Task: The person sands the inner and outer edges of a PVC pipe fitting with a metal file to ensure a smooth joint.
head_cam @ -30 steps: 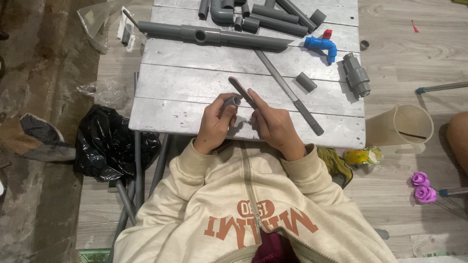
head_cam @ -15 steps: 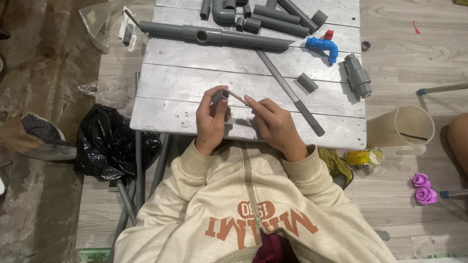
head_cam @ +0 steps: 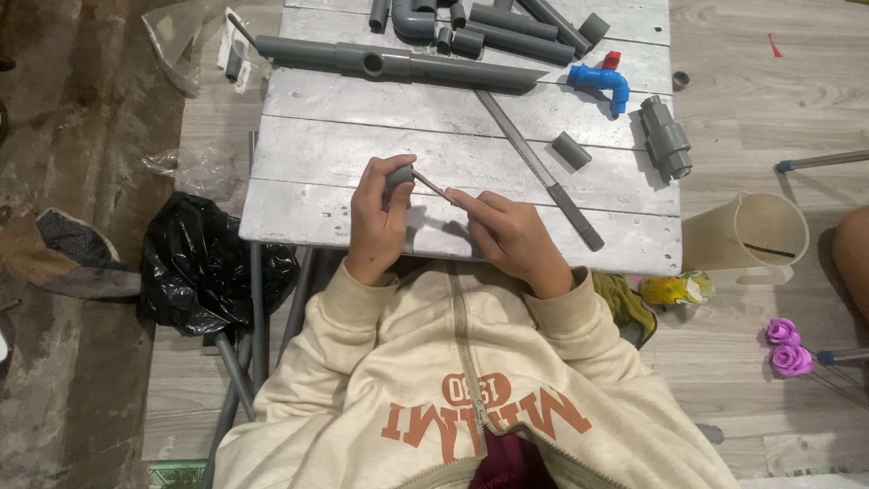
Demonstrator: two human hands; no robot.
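at the near edge of the grey table (head_cam: 326,204), left hand (head_cam: 378,217) was clamped on a small grey fitting (head_cam: 399,173); right hand (head_cam: 507,237) pinched a thin rod (head_cam: 433,185) poked into it. bare planks around both hands. long file (head_cam: 540,170) just right; beige jug (head_cam: 756,237) off the right edge, contents unclear.

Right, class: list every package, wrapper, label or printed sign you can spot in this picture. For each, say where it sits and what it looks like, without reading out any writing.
Clear plastic wrapper: floor by the table's far left corner, crumpled, see-through.
Second clear wrapper: floor left of the table, crumpled.
Black plastic bag: floor beside the left hand's elbow, glossy, bunched.
Yellow-green packet: floor under the table's near right corner, crumpled.
Printed lettering: sweatshirt front, rust-orange on cream.
No screens or signs.
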